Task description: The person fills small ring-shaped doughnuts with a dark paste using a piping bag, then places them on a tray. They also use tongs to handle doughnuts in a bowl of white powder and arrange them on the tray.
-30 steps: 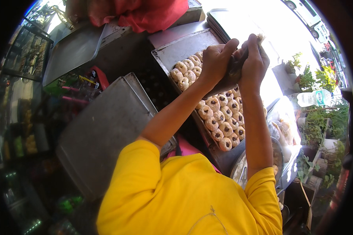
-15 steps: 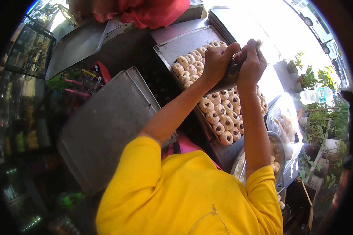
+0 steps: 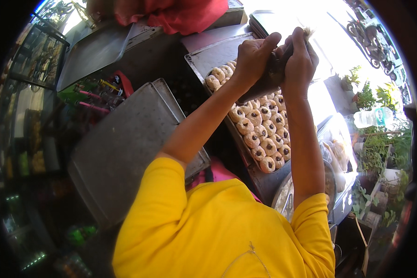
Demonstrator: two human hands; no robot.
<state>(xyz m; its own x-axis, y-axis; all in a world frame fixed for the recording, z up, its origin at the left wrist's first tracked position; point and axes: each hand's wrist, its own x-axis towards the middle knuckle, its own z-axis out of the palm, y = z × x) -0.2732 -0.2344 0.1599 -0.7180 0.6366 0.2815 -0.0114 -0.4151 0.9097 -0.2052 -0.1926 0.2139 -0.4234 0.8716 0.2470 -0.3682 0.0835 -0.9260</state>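
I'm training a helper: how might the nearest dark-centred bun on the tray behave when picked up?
The bun probably dents easily, given its puffy, uneven shape. It may tug its neighbours, which sit packed close on the tray. Its exposed dark centre could smear.

We see a blue-green label [image 3: 383, 116] with printed lettering wrapped around the clear plastic bottle [image 3: 365, 119] beside the plants [image 3: 374, 150] on the right. At the upper left, we notice small white marks, perhaps lettering, on a red plastic crate [image 3: 125, 84]; they are too small for us to make out.
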